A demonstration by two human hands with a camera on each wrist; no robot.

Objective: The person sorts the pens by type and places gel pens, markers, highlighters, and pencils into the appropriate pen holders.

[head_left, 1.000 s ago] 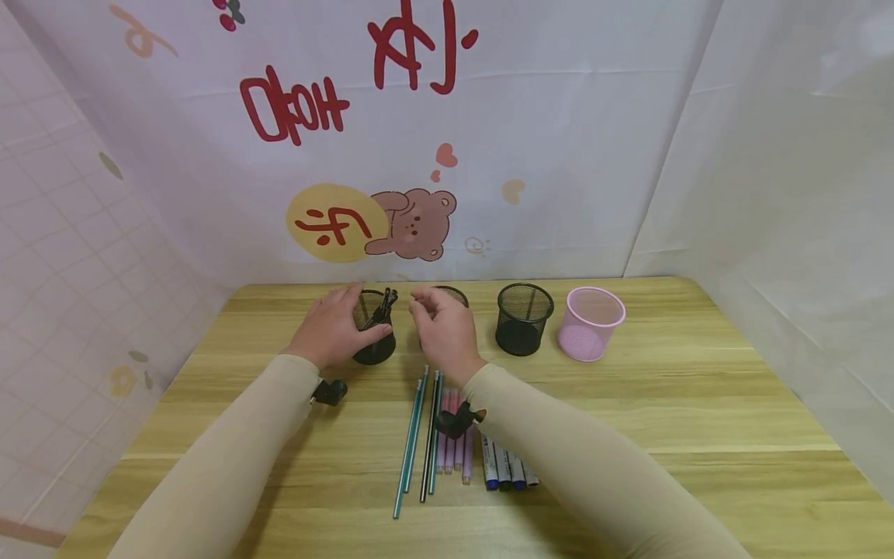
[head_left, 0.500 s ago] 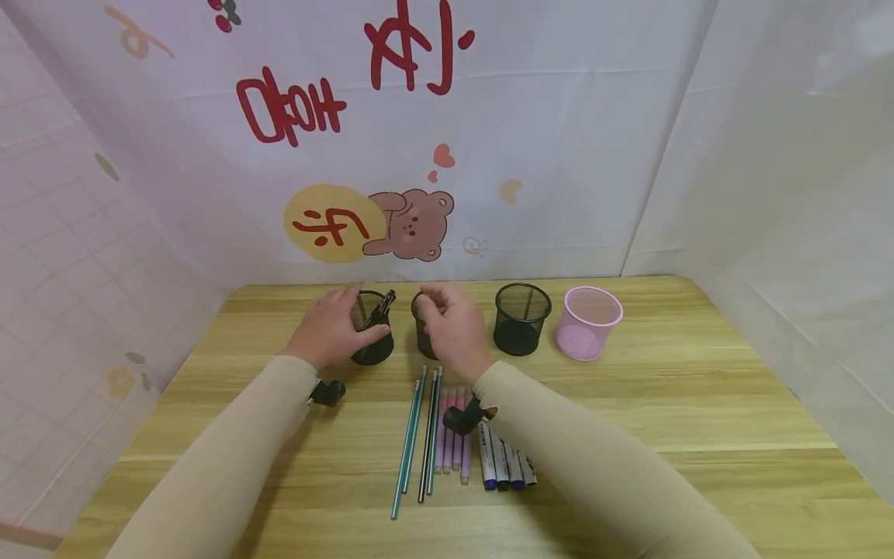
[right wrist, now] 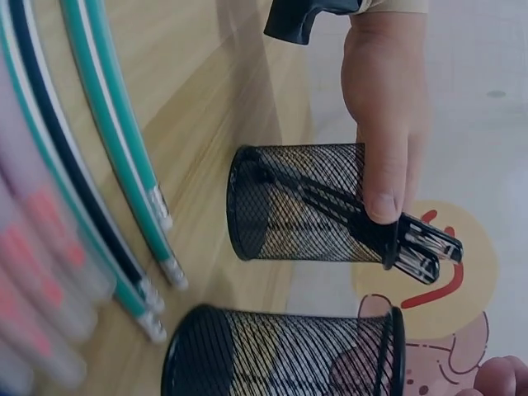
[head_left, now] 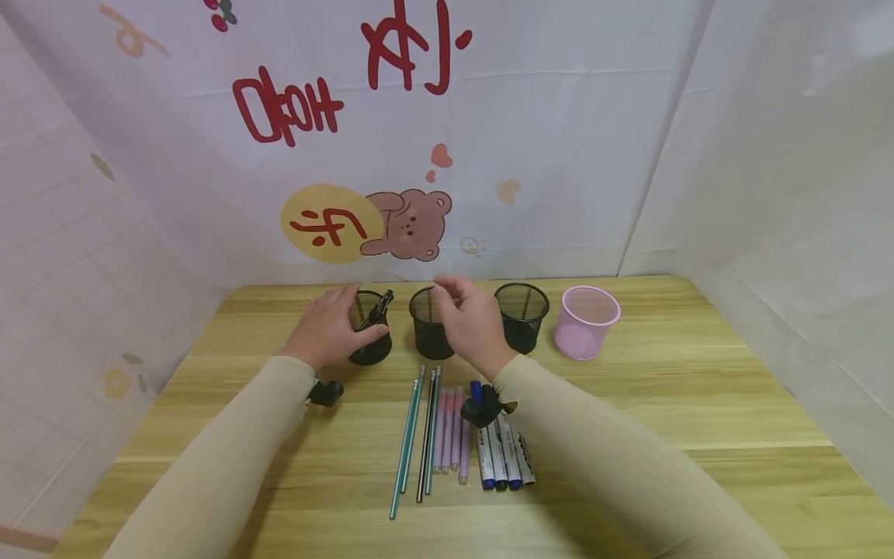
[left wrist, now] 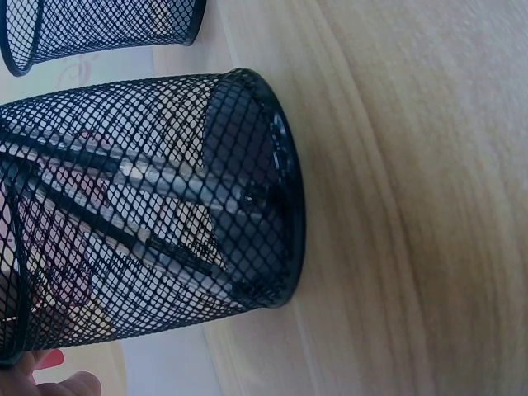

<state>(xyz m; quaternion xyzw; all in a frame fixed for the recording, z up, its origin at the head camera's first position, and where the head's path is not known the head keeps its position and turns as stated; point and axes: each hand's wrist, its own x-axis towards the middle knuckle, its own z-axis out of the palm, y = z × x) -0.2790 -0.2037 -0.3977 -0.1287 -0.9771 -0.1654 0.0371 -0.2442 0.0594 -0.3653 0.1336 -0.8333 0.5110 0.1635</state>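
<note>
In the head view my left hand (head_left: 328, 326) grips the leftmost black mesh pen holder (head_left: 372, 353), thumb in front and fingers at its far side. Several black pens (right wrist: 346, 210) lean inside it, their clip ends above the rim. The left wrist view shows the pens through the mesh (left wrist: 165, 181). My right hand (head_left: 475, 322) hovers by the second black mesh pen holder (head_left: 429, 330), overlapping its right side, fingers loosely bent with nothing seen between them. Only its fingertips (right wrist: 499, 379) appear in the right wrist view.
Farther right stand a third black mesh pen holder (head_left: 520, 314) and a pink one (head_left: 583, 330). In front lie several pencils (head_left: 415, 442), pink-and-lilac pens (head_left: 450, 435) and white markers (head_left: 499, 450), partly under the right wrist. A printed cloth (head_left: 559, 140) hangs behind the table (head_left: 314, 481).
My right hand has moved right, from over the second pen holder to its right side, uncovering more of that holder and the markers. The left hand stays on its holder.
</note>
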